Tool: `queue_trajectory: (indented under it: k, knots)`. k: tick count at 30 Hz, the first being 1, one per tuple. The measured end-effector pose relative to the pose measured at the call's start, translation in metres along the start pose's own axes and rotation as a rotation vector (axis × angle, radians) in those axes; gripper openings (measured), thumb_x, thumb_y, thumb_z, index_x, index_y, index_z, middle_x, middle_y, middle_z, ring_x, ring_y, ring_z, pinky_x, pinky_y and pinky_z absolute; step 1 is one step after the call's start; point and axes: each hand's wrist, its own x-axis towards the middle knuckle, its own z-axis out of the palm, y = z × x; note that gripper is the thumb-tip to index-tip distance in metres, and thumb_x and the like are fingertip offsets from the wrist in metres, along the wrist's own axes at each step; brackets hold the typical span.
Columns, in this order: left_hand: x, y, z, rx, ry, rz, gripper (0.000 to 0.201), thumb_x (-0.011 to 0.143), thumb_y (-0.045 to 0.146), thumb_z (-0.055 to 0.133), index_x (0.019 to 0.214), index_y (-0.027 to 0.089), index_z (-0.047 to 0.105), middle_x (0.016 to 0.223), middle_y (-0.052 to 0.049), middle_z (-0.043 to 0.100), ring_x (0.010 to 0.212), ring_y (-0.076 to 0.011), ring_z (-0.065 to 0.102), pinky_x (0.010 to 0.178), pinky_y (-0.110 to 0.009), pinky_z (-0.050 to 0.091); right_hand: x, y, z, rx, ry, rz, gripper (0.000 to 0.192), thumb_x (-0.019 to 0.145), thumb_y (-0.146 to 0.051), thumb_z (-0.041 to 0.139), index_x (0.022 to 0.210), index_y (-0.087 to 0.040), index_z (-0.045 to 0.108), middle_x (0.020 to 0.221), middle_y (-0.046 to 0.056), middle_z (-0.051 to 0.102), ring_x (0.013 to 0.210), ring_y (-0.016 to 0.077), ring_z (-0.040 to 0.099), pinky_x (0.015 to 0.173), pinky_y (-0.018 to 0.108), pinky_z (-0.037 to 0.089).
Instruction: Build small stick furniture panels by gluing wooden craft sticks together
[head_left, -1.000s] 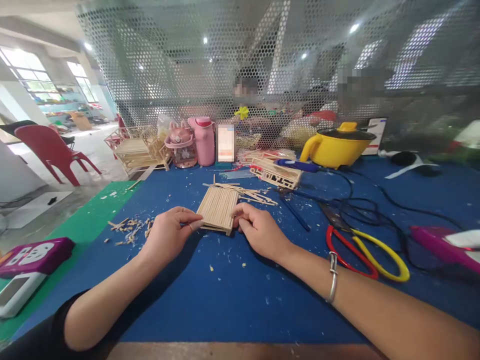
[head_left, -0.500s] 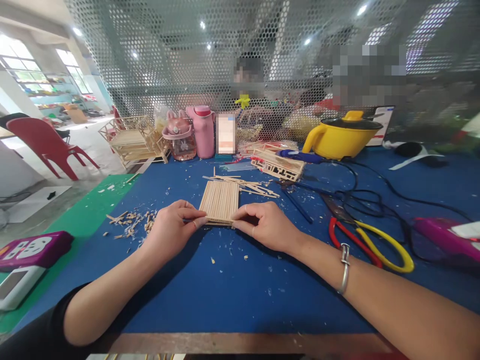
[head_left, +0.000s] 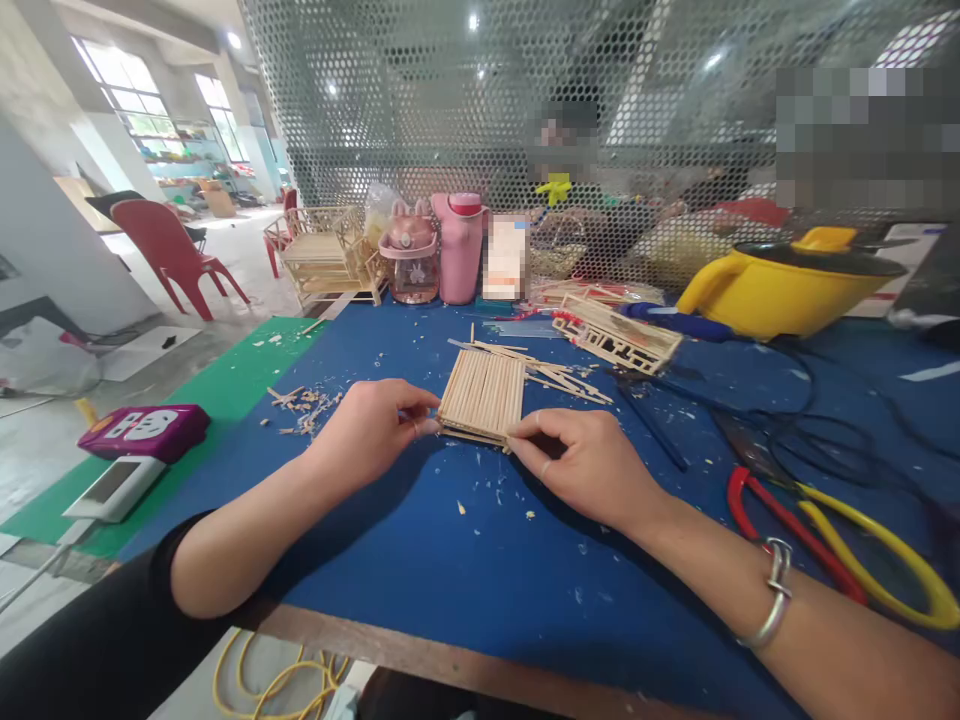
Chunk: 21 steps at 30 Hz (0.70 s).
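1. Gripping the near left corner of a flat rectangular panel of pale wooden sticks laid side by side, the left hand closes thumb and fingertips on its edge.
2. The right hand pinches the panel's near right corner between thumb and forefinger, the other fingers curled under.
3. The panel lies low over the blue felt-covered table, in the middle just ahead of both hands; whether it rests flat or is lifted a little at its near edge cannot be told.
4. Loose thin wooden sticks lie scattered just behind the panel, touching its far edge.
5. A small lattice frame of glued sticks sits farther back to the right, near a yellow pot with a dark lid.
6. Red- and yellow-handled scissors lie beside the right forearm, which wears a silver bangle.
7. Wood chips are heaped left of the left hand.
8. A pink bottle stands at the mesh screen.
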Motion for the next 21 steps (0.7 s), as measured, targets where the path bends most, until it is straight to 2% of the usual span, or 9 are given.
queue_trajectory:
  k: [3,6,12,18,21]
  knots:
    - [0.002,0.000,0.005,0.043,-0.016,0.125,0.016,0.081,0.022,0.059,0.088,0.019,0.073,0.082,-0.003,0.072,0.074,-0.0159,0.065,0.067,-0.026,0.048,0.000,0.000,-0.001,-0.004,-0.005,0.012,0.011,0.075,-0.015,0.060,0.071,-0.020,0.069,0.068,-0.003,0.070,0.059,0.0099,0.062,0.056,0.021,0.044]
    - [0.003,0.000,0.009,0.057,-0.002,0.177,0.018,0.083,0.020,0.056,0.087,0.017,0.073,0.082,-0.004,0.071,0.073,-0.0154,0.064,0.067,-0.025,0.047,-0.001,-0.001,-0.001,0.000,-0.017,0.023,0.011,0.075,-0.015,0.060,0.072,-0.020,0.070,0.068,-0.003,0.070,0.060,0.0103,0.062,0.057,0.021,0.044]
    - [0.003,-0.001,0.010,0.055,0.003,0.165,0.018,0.083,0.024,0.056,0.085,0.017,0.073,0.081,-0.004,0.071,0.072,-0.0155,0.064,0.066,-0.026,0.047,-0.001,0.001,-0.002,0.067,-0.042,0.072,0.011,0.078,-0.019,0.061,0.078,-0.022,0.072,0.075,-0.003,0.073,0.067,0.0109,0.065,0.062,0.021,0.047]
    - [0.003,-0.001,0.009,0.076,-0.004,0.140,0.020,0.083,0.029,0.055,0.084,0.020,0.073,0.081,-0.004,0.072,0.071,-0.0164,0.065,0.065,-0.027,0.048,0.000,0.010,-0.009,0.200,-0.184,0.165,0.018,0.075,-0.021,0.064,0.092,-0.023,0.070,0.080,-0.002,0.073,0.069,0.0124,0.066,0.066,0.024,0.050]
    - [0.003,-0.001,0.009,0.109,0.009,0.144,0.022,0.083,0.032,0.054,0.084,0.022,0.073,0.081,-0.004,0.073,0.070,-0.0167,0.065,0.065,-0.026,0.049,0.000,0.010,-0.014,0.258,-0.186,0.182,0.015,0.074,-0.019,0.063,0.088,-0.021,0.067,0.076,-0.002,0.071,0.066,0.0122,0.065,0.063,0.024,0.050]
